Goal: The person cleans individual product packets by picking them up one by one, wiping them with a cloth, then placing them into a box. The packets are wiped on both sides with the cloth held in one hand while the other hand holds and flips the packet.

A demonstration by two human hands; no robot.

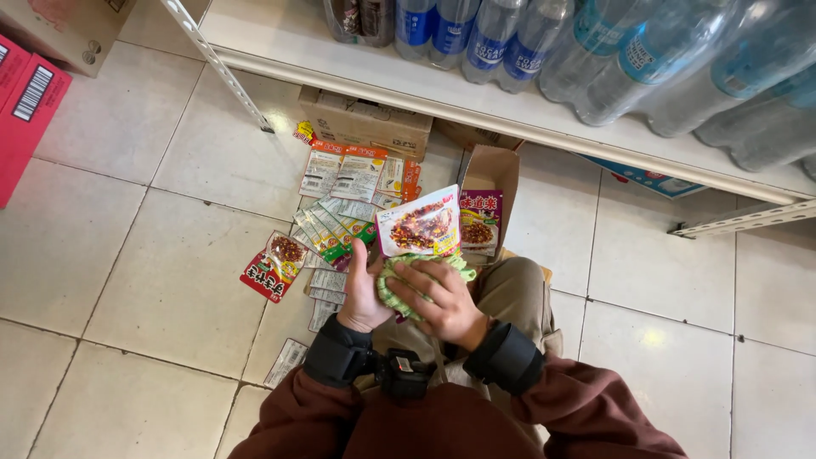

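My left hand [361,293] holds up a flat seasoning packet [419,223] with a food picture on it, gripping its lower left corner. My right hand [442,302] is closed over a green cloth [406,280] just under that packet, pressing it against the left hand. Both hands are over my knee, in front of my body. Many more packets [336,219] lie fanned on the tiled floor to the left of the hands. A red packet [274,266] lies apart at the left edge of the pile.
A white shelf [357,64] above carries several water bottles [595,51]. Under it stand a cardboard box [365,123] and an open carton [491,183] with a purple packet [480,221] in it. Red boxes [25,102] stand at far left.
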